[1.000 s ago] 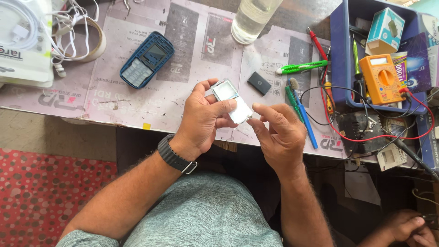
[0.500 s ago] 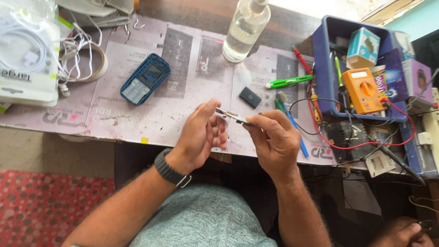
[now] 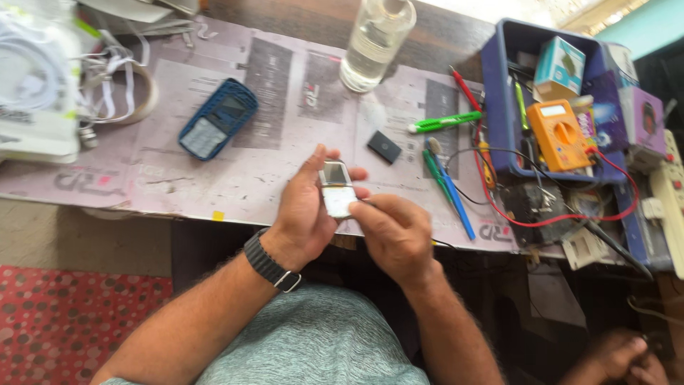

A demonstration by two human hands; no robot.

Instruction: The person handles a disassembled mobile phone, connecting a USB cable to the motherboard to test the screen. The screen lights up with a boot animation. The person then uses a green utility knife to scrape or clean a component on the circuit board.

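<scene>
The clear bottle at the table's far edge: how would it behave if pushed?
The bottle stands upright, tall and narrow, so a high push would probably tip it. It looks mostly full of clear liquid, so likely heavy for its size. On its side, the round body would probably roll.

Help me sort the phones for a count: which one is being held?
The small white phone, gripped between the left hand and right hand. The blue phone lies untouched on the table.

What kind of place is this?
Probably a phone repair bench. The hands hold a small phone part, a blue phone lies on the table, and an orange multimeter sits in a tool tray.
</scene>
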